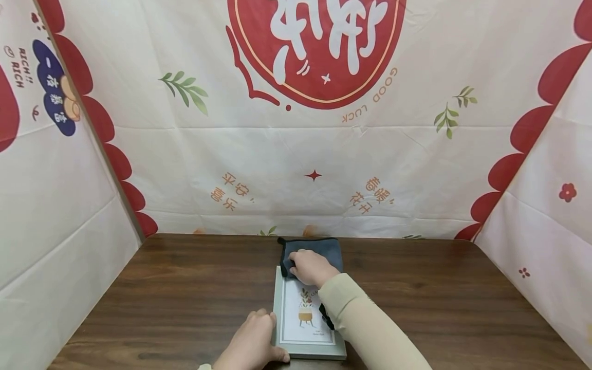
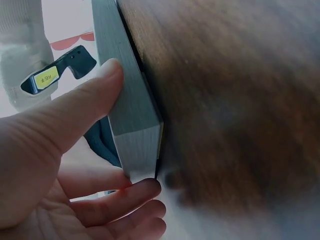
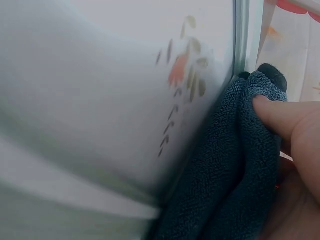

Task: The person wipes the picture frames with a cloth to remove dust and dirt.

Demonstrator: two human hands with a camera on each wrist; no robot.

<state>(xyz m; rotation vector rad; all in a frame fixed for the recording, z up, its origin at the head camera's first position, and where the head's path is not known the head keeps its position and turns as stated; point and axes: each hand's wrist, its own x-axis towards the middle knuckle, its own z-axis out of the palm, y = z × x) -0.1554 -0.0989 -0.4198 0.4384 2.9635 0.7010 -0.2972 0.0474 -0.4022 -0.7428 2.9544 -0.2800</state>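
A picture frame [image 1: 311, 351] with a pale green border and a plant print lies flat on the wooden table. My left hand [image 1: 252, 340] grips its near left corner, with the thumb [image 2: 102, 92] on one edge and the fingers round the adjoining side. A dark blue-grey cloth [image 1: 326, 250] with black trim covers the far end of the frame. My right hand [image 1: 312, 267] pinches the cloth and presses it there. In the right wrist view the folded towelling [image 3: 225, 150] lies against the glass, beneath the thumb. The right forearm hides part of the frame's right side.
The brown wooden table [image 1: 199, 288] spreads to both sides of the frame. A printed white curtain [image 1: 296, 154] with red scallops hangs along the back edge, and similar cloth walls [image 1: 51, 216] close off both sides.
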